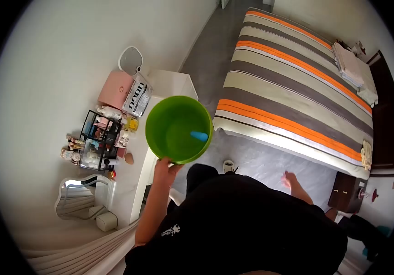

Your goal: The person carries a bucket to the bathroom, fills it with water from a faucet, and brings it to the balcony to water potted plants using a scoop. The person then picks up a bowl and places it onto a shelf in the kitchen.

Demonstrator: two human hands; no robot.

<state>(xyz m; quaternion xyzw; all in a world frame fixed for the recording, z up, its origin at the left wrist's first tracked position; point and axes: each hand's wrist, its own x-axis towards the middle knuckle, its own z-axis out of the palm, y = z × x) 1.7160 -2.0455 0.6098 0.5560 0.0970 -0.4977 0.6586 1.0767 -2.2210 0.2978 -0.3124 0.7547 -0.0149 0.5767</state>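
My left hand [167, 168] grips the near rim of a round green plastic bucket [174, 117], its fingers closed over the edge. The bucket is tipped so that I look down into it. A short, rounded blue thing [199, 136] lies inside against the right wall; its kind I cannot make out. My right hand [289, 179] hangs away from my body above the grey floor, with fingers apart and nothing in it. It is nearest to the side of the bed [293, 96].
Left of the bucket, a white dressing table [130, 183] carries a cosmetics organizer [99, 140], a pink box [115, 89] and mirrors [130, 60]. A striped bed fills the right. A dark nightstand [343, 190] stands beyond my right hand. My shoe [228, 166] shows below.
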